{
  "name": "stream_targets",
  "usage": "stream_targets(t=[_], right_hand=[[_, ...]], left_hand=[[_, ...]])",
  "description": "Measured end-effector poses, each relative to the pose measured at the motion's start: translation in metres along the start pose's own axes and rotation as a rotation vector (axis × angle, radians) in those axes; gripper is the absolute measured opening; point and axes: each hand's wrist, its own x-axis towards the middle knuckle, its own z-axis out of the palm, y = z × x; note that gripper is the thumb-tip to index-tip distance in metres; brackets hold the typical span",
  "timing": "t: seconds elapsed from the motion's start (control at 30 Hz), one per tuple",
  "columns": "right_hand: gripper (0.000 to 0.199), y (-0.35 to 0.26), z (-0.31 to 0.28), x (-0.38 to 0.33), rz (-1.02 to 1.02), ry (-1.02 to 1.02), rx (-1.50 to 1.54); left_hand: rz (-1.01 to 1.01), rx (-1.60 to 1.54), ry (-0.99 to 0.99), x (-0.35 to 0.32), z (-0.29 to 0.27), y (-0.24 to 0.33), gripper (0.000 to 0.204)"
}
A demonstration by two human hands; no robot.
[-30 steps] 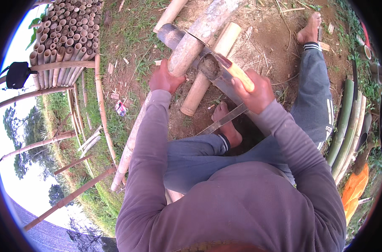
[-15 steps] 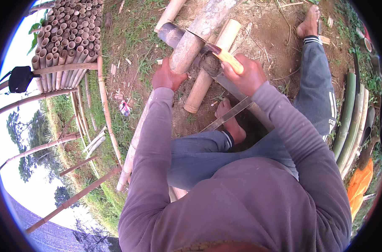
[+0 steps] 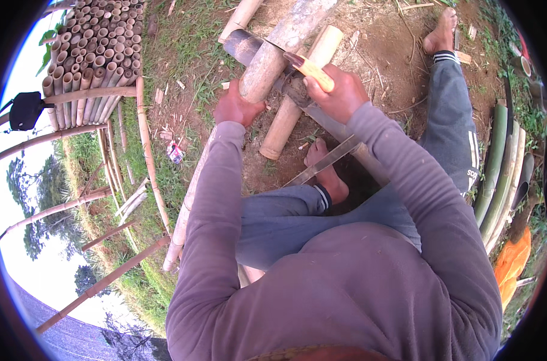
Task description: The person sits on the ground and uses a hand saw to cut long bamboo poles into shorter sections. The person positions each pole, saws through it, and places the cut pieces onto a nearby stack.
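Note:
My left hand (image 3: 236, 108) is closed around the near end of a thick pale bamboo pole (image 3: 288, 39), which slants away toward the far right. In my right hand (image 3: 341, 95) is the wooden handle of a saw (image 3: 312, 72). Its thin dark blade lies across the pole, and I cannot see how deep it sits. Beneath the pole, a dark round piece of bamboo (image 3: 243, 47) and a paler bamboo length (image 3: 280, 131) run crosswise. Below my right wrist, a long flat metal strip (image 3: 327, 161) slants over my bare foot (image 3: 327, 174).
Many cut bamboo tubes (image 3: 99, 45) stand stacked at far left beside a bamboo fence (image 3: 147, 150). Green and pale poles (image 3: 496, 171) lie at right, near an orange cloth (image 3: 514, 265). Wood chips and a small wrapper (image 3: 175, 152) dot the ground.
My right hand has pushed the saw a little away and to the left, so the handle is nearer the pole. My left hand keeps its grip on the pole.

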Motion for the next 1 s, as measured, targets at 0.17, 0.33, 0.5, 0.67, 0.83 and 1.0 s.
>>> stream_targets(t=[0.17,0.33,0.5,0.67,0.83,1.0], right_hand=[[0.022,0.026,-0.096,-0.134,-0.123,-0.030,0.055],[0.028,0.035,-0.029,-0.050,-0.045,-0.043,0.020],[0.038,-0.010,0.009,0.022,0.073,-0.054,0.036],[0.024,0.034,-0.058,-0.116,-0.048,0.004,0.085],[0.020,0.015,-0.068,-0.124,-0.059,0.059,0.086],[0.022,0.018,-0.068,-0.118,-0.018,0.084,0.139]], left_hand=[[-0.006,0.003,0.045,0.003,0.007,-0.007,0.101],[-0.006,0.026,-0.006,0.002,-0.002,0.002,0.102],[-0.021,0.033,0.003,-0.004,-0.003,0.006,0.100],[-0.059,0.042,-0.038,-0.004,-0.005,0.001,0.097],[-0.019,0.041,-0.022,-0.003,-0.005,0.003,0.093],[-0.008,0.018,-0.010,-0.001,-0.002,0.002,0.095]])
